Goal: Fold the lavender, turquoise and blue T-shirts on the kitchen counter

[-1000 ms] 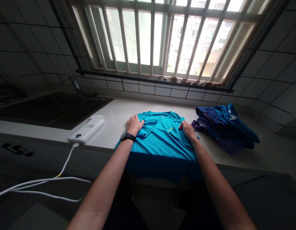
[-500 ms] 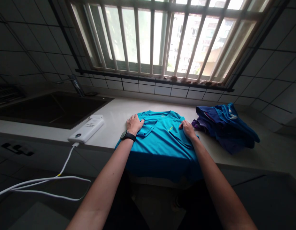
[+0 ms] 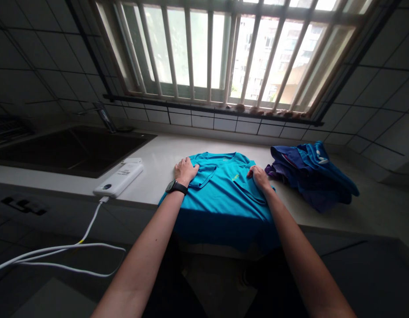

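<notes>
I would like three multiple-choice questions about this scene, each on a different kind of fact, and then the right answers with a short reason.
1. Where is the white power bank?
A) On the window sill
B) On the counter beside the sink
C) On the floor

2. What colour is the T-shirt?
A) Red
B) White
C) Bright blue

3. What is the state of the left hand?
A) Resting on the T-shirt
B) Holding the cable
C) Hanging in the air

Answers:
1. B, it lies on the counter to the right of the sink.
2. C, the cloth shows bright blue.
3. A, it lies on the T-shirt, away from the cable.
</notes>
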The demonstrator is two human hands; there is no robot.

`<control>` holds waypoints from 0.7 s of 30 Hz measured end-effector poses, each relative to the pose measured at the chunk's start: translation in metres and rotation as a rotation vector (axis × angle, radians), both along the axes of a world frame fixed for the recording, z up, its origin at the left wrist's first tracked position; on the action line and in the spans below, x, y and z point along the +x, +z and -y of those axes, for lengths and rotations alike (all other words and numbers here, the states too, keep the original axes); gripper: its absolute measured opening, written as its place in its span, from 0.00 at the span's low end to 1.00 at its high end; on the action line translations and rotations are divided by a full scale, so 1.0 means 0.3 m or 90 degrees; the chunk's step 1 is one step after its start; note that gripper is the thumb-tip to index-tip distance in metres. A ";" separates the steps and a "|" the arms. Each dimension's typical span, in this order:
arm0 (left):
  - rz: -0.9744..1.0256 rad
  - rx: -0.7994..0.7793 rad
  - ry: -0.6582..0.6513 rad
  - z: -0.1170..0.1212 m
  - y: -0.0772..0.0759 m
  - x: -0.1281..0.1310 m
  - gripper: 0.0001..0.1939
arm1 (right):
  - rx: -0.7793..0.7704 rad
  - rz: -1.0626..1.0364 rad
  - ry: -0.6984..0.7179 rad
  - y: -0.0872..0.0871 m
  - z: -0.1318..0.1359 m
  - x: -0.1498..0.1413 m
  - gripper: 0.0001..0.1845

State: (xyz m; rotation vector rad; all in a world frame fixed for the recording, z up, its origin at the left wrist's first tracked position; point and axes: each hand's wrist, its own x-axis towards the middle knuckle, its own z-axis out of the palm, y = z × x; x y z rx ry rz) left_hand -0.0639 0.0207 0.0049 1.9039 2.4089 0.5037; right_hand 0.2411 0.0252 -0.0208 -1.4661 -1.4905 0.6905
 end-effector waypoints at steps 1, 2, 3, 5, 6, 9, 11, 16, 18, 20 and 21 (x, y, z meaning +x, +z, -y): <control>0.001 0.001 0.000 0.000 0.000 0.000 0.23 | 0.000 0.000 0.003 0.000 0.000 0.000 0.12; 0.001 0.002 0.001 0.000 -0.001 -0.001 0.23 | 0.001 0.001 0.004 0.000 0.000 0.001 0.12; 0.002 0.003 0.001 -0.001 -0.002 -0.001 0.23 | 0.001 0.003 0.003 0.000 0.000 0.001 0.12; 0.004 0.008 0.003 -0.001 -0.003 -0.001 0.23 | 0.000 0.010 -0.002 0.002 0.001 0.001 0.13; 0.005 0.011 0.002 -0.001 -0.004 -0.002 0.23 | -0.001 0.011 -0.002 0.003 0.003 0.001 0.13; 0.010 0.013 0.000 -0.001 -0.005 -0.002 0.22 | -0.002 0.001 0.000 0.006 0.007 0.002 0.13; 0.011 0.011 -0.001 -0.001 -0.004 -0.002 0.23 | -0.002 -0.006 0.002 0.007 0.009 0.002 0.12; 0.007 0.006 0.000 0.000 -0.002 0.000 0.23 | -0.008 -0.006 0.007 0.008 0.008 0.007 0.14; 0.007 0.005 0.002 0.002 -0.002 0.002 0.23 | -0.010 -0.001 0.006 0.007 0.006 0.009 0.16; 0.008 0.006 0.003 0.003 -0.001 0.003 0.23 | -0.009 0.007 0.001 0.005 0.006 0.006 0.19; 0.009 0.007 0.003 0.003 -0.001 0.003 0.24 | -0.008 0.011 -0.003 0.003 0.007 0.004 0.20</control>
